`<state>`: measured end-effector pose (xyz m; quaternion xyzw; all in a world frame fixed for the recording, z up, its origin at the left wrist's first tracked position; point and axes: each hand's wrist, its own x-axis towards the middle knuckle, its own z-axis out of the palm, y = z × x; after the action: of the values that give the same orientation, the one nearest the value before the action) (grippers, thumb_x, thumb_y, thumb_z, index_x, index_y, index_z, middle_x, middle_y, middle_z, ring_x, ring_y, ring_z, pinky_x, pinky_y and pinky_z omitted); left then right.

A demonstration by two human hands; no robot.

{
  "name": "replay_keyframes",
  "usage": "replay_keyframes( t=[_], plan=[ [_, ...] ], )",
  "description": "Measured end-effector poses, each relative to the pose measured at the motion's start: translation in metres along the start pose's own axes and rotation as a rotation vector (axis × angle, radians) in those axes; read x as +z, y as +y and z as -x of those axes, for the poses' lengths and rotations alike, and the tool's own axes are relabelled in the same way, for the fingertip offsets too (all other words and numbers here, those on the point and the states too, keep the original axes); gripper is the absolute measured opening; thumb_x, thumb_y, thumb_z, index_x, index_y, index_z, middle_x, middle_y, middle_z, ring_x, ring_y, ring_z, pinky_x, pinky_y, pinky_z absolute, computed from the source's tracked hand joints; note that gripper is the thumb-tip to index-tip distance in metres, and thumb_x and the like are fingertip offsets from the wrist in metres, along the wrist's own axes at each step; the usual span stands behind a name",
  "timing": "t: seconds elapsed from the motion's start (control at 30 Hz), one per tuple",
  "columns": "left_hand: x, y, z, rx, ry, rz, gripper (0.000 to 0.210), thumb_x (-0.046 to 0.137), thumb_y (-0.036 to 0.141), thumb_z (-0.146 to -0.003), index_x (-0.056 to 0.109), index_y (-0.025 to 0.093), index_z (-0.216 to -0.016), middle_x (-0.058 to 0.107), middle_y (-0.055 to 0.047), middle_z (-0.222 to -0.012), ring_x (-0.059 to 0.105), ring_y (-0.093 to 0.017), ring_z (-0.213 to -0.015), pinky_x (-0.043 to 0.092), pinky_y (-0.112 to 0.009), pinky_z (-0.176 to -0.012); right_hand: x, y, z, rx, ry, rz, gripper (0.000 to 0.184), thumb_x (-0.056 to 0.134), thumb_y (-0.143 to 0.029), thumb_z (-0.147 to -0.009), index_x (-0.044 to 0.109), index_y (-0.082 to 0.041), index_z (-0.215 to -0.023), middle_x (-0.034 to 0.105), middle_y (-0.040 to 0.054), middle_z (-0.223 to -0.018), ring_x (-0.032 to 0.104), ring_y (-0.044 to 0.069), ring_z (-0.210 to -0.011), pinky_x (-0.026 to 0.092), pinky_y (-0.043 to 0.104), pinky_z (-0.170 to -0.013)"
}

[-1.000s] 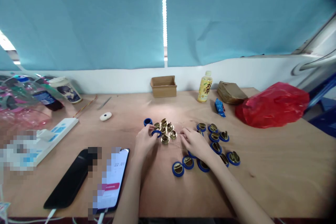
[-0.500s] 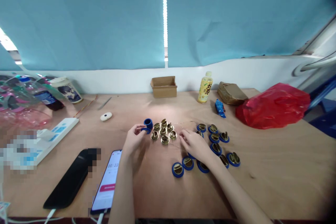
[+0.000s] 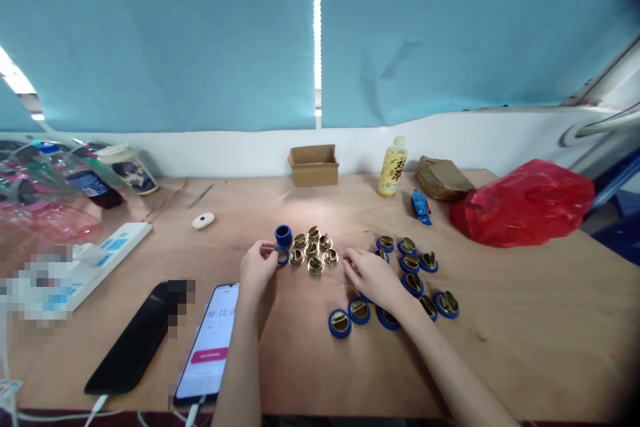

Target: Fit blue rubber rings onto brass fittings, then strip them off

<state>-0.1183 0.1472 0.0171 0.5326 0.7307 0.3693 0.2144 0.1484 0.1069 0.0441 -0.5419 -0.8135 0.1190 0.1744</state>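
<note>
My left hand (image 3: 259, 268) pinches a blue ring (image 3: 283, 255) by its left edge, its opening facing up and toward me. Just behind the ring stands a stack of blue rings (image 3: 283, 235). To the right of it lies a cluster of several round gold metal pieces (image 3: 313, 250), each with a raised part on top. My right hand (image 3: 373, 275) rests beside the cluster's right side, fingers curled together; whatever they hold, if anything, is too small to make out. Under and around my right forearm lie several gold pieces set in blue rings (image 3: 412, 283).
A lit phone (image 3: 207, 347) and a dark phone (image 3: 135, 340) lie at the left, beside a power strip (image 3: 117, 247). Behind stand a cardboard box (image 3: 314, 167) and a yellow drink bottle (image 3: 393, 167). A red plastic bag (image 3: 525, 203) sits at the right.
My left hand has tilted the blue ring, so its opening shows more, and lowered it slightly away from the stack. My right hand has hardly moved.
</note>
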Motion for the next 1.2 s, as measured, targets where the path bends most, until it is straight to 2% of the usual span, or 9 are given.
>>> replay_keyframes(
  t=[0.13,0.3,0.4,0.57,0.67,0.73,0.8,1.0,1.2],
  plan=[
    [-0.005,0.011,0.007,-0.013,-0.067,-0.161,0.016,0.062,0.03,-0.071,0.064,0.02,-0.083,0.076,-0.011,-0.086,0.07,-0.029,-0.083,0.05,-0.036,-0.072,0.0,0.001,-0.001,-0.001,-0.002,0.018,0.018,0.042,-0.022,-0.098,0.056,-0.019,-0.086,0.066,0.0052,-0.087,0.063,0.018,-0.079,0.038,0.027,-0.067],
    [-0.007,0.015,0.012,-0.003,-0.117,-0.192,0.031,0.072,0.037,-0.063,0.063,0.021,-0.088,0.075,-0.011,-0.091,0.069,-0.03,-0.084,0.048,-0.034,-0.068,0.0,0.001,-0.001,-0.004,-0.008,0.022,0.019,0.042,-0.022,-0.098,0.056,-0.019,-0.085,0.066,0.0054,-0.085,0.063,0.018,-0.078,0.038,0.027,-0.067],
    [-0.007,0.013,0.012,0.009,-0.122,-0.229,0.032,0.073,0.037,-0.062,0.064,0.021,-0.088,0.075,-0.01,-0.091,0.069,-0.03,-0.085,0.047,-0.033,-0.066,0.0,0.001,0.0,-0.004,-0.016,0.016,0.019,0.042,-0.021,-0.098,0.056,-0.019,-0.086,0.066,0.0055,-0.085,0.063,0.018,-0.079,0.038,0.027,-0.067],
    [-0.014,0.01,0.008,-0.053,-0.011,-0.142,0.033,0.07,0.047,-0.067,0.071,0.019,-0.083,0.076,-0.013,-0.086,0.07,-0.033,-0.083,0.049,-0.037,-0.067,0.0,0.001,0.0,0.005,-0.024,0.019,0.019,0.042,-0.021,-0.098,0.057,-0.019,-0.086,0.067,0.0056,-0.086,0.063,0.018,-0.08,0.039,0.027,-0.068],
    [-0.02,0.01,0.002,-0.108,0.167,0.031,0.042,0.068,0.053,-0.07,0.072,0.016,-0.09,0.076,-0.014,-0.089,0.07,-0.03,-0.084,0.052,-0.038,-0.073,-0.001,0.001,0.0,0.009,-0.026,0.024,0.018,0.043,-0.021,-0.098,0.056,-0.019,-0.086,0.067,0.0053,-0.086,0.064,0.019,-0.08,0.038,0.026,-0.067],
    [-0.02,0.012,0.0,-0.049,0.28,0.134,0.047,0.069,0.05,-0.072,0.068,0.015,-0.103,0.075,-0.014,-0.1,0.07,-0.026,-0.089,0.054,-0.035,-0.077,-0.002,0.0,0.0,0.012,-0.025,0.031,0.018,0.043,-0.021,-0.098,0.056,-0.019,-0.086,0.067,0.0053,-0.085,0.064,0.018,-0.078,0.038,0.026,-0.066],
    [-0.015,0.016,-0.001,0.064,0.312,0.193,0.051,0.069,0.045,-0.074,0.063,0.016,-0.116,0.072,-0.014,-0.112,0.069,-0.024,-0.097,0.055,-0.032,-0.079,-0.002,-0.001,0.0,0.012,-0.02,0.037,0.018,0.043,-0.021,-0.098,0.056,-0.019,-0.086,0.067,0.0053,-0.085,0.064,0.019,-0.079,0.038,0.026,-0.066],
    [0.005,0.025,0.006,0.256,0.191,0.002,0.04,0.062,0.036,-0.084,0.059,0.022,-0.121,0.068,-0.009,-0.123,0.064,-0.025,-0.112,0.051,-0.035,-0.093,-0.001,0.0,0.0,0.003,-0.012,0.023,0.019,0.042,-0.022,-0.098,0.056,-0.02,-0.084,0.067,0.0059,-0.086,0.064,0.019,-0.08,0.039,0.027,-0.068],
    [0.013,0.021,0.005,0.299,0.166,-0.135,0.038,0.056,0.036,-0.088,0.059,0.019,-0.122,0.067,-0.012,-0.124,0.062,-0.028,-0.114,0.046,-0.038,-0.099,-0.003,-0.001,0.001,-0.005,-0.005,-0.024,0.018,0.043,-0.022,-0.097,0.056,-0.02,-0.084,0.066,0.0047,-0.083,0.062,0.018,-0.076,0.038,0.027,-0.066]
  ],
)
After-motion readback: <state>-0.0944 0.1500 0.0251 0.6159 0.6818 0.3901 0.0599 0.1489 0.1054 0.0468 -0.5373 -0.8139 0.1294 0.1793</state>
